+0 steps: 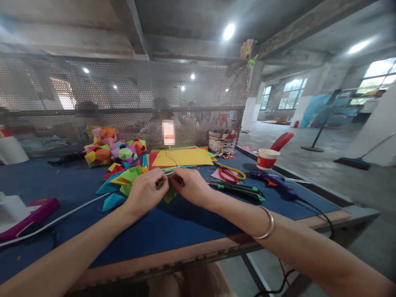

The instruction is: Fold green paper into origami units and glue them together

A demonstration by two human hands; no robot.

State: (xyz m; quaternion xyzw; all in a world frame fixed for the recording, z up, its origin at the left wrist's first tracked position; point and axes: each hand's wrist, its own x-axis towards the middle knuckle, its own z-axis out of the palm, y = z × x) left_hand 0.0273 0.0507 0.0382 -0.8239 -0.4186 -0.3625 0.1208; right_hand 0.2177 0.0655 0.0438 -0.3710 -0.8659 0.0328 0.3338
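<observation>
Above the blue tabletop [136, 243], my left hand [147, 189] and my right hand [192, 185] meet with fingers pinched on a small green paper piece [168, 194]. The piece hangs between them, partly hidden by my fingers. Folded paper pieces in green, yellow, red and blue [114, 202] lie just left of my left hand. Behind both hands is a stack of coloured sheets with yellow paper [185, 157] on top. A green and black cutter [239, 189] and scissors with red and yellow handles [230, 174] lie right of my right hand.
Finished paper balls [100, 156] stand at the back left. A blue glue gun [274, 181], a paper cup [267, 159] and a woven basket [222, 141] are on the right. A white cable [69, 213] crosses the left side near a purple device [43, 210]. Behind stands a perforated screen [123, 90].
</observation>
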